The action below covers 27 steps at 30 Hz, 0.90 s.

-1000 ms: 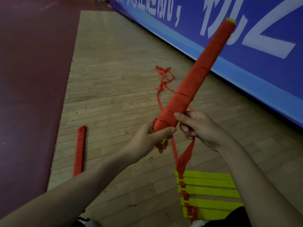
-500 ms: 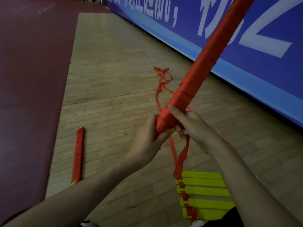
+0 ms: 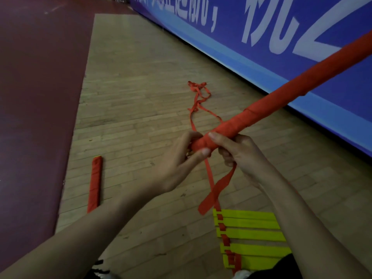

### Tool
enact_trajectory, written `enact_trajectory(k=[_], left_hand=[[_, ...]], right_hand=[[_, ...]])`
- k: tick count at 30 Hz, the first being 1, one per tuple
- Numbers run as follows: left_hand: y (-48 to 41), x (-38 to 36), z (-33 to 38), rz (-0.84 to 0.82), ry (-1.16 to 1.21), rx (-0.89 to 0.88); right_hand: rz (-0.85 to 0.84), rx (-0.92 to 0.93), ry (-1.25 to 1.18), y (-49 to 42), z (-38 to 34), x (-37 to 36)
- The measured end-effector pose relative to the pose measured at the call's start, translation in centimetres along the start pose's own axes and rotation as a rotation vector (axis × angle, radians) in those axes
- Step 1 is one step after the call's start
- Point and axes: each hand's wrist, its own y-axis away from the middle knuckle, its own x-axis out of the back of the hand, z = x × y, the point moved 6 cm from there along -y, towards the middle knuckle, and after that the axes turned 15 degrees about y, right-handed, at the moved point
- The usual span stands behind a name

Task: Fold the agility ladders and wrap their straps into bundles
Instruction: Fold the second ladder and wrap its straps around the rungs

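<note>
1. A long bundle (image 3: 281,101) is being held in the air over the wooden floor (image 3: 130,77). It is shaped like a thick rod, is being covered tightly by flat red webbing in overlapping turns, and is slanting up toward the right edge of the view.
2. The lower end of the long bundle is being gripped by the left hand (image 3: 181,164). The thumb is being laid along the near side and the other fingers are being curled around the far side.
3. Just beside it, the same bundle is being held by the right hand (image 3: 241,156), with the index finger bent over the top and the lower fingers curled underneath.
4. A loose strap (image 3: 217,188), flat and soft, is hanging down from under the right fingers. Whether it is being pinched there cannot be told.
5. A thin strap (image 3: 198,97) is lying tangled on the boards beyond the hands and is running back toward the person.
6. Flat yellow rungs (image 3: 249,232), joined by red webbing on the left side, are lying stacked on the floor below the hands.
7. A second bundle (image 3: 95,182), red with a yellow tip, is lying well apart to the left, beside the dark red floor (image 3: 36,97).
8. A smooth blue banner (image 3: 261,37) with white characters is standing along the right.
</note>
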Motion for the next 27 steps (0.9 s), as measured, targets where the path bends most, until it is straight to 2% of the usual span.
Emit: enact_trajectory(k=[2, 4, 6, 10, 14, 16, 18, 22, 27], left_hand=[[-0.1, -0.1, -0.9, -0.006, 0.455, 0.251], [0.1, -0.5, -1.5, -0.050, 0.706, 0.434], [0.7, -1.0, -1.6, -0.164, 0.877, 0.568], [1.9, -1.8, -1.5, -0.390, 1.112, 0.688], [2.6, -3.5, -0.9, -0.520, 1.365, 0.709], [2.6, -4.0, -0.7, -0.512, 1.404, 0.675], [2.1, -3.9, -1.0, -0.424, 1.364, 0.640], [1.2, -2.4, -1.9, -0.213, 1.092, 0.521], [0.5, -1.4, -2.3, -0.034, 0.839, 0.421]], right_hand=[[-0.040, 0.032, 0.019, 0.1, -0.3, 0.3], [-0.098, 0.050, 0.032, 0.3, -0.7, 0.2], [-0.169, 0.063, 0.030, 0.5, -0.9, 0.0], [-0.267, 0.075, -0.013, 0.8, -1.0, -0.6], [-0.338, 0.065, -0.064, 0.8, -1.0, -1.3], [-0.331, 0.051, -0.064, 0.5, -0.9, -1.3], [-0.307, 0.046, -0.042, 0.2, -0.7, -1.1], [-0.312, 0.029, -0.007, -0.4, -0.3, -1.0], [-0.304, -0.026, -0.022, -0.7, 0.6, -0.9]])
